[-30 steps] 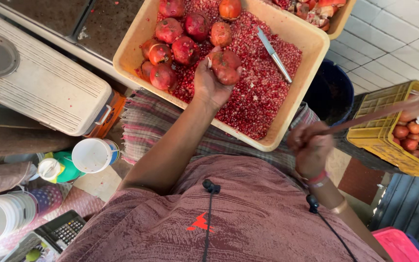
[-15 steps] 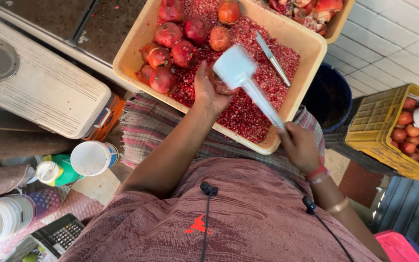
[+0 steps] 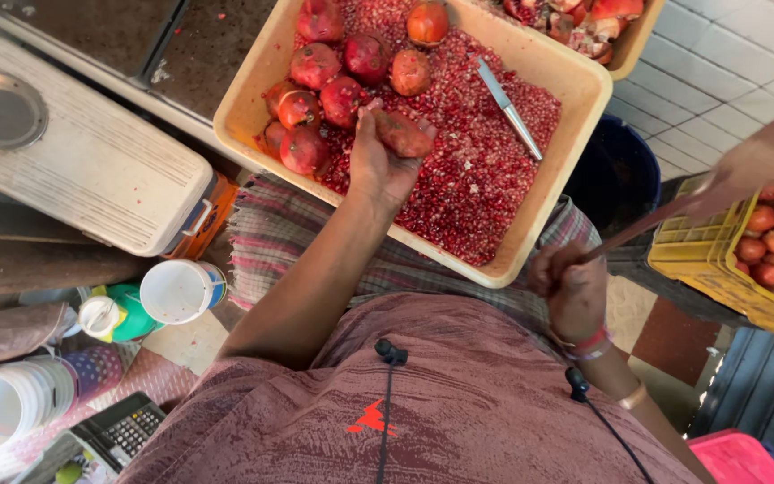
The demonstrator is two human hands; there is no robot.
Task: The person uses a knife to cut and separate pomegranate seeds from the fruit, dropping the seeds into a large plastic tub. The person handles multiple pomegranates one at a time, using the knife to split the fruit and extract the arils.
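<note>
My left hand (image 3: 380,166) grips a pomegranate half (image 3: 403,134), held cut side down over a tan plastic tray (image 3: 530,235) that is covered with loose red seeds (image 3: 468,179). My right hand (image 3: 571,289) is closed on the handle of a wooden stick (image 3: 693,199), which is swung up and out to the right and looks blurred. Several whole pomegranates (image 3: 317,68) lie in the tray's far left part. A knife (image 3: 510,109) rests on the seeds to the right of my left hand.
A white cooler box (image 3: 82,166) stands at the left. Below it are a cup (image 3: 181,289), a green bottle (image 3: 124,315), stacked cups (image 3: 2,408) and a calculator (image 3: 124,430). A yellow crate (image 3: 718,269) of fruit sits at the right, with a dark bucket (image 3: 616,167) behind the tray.
Half a second ago the stick was down on the pomegranate half in my left hand. It has now swung back up to the right, and my left hand has kept its place.
</note>
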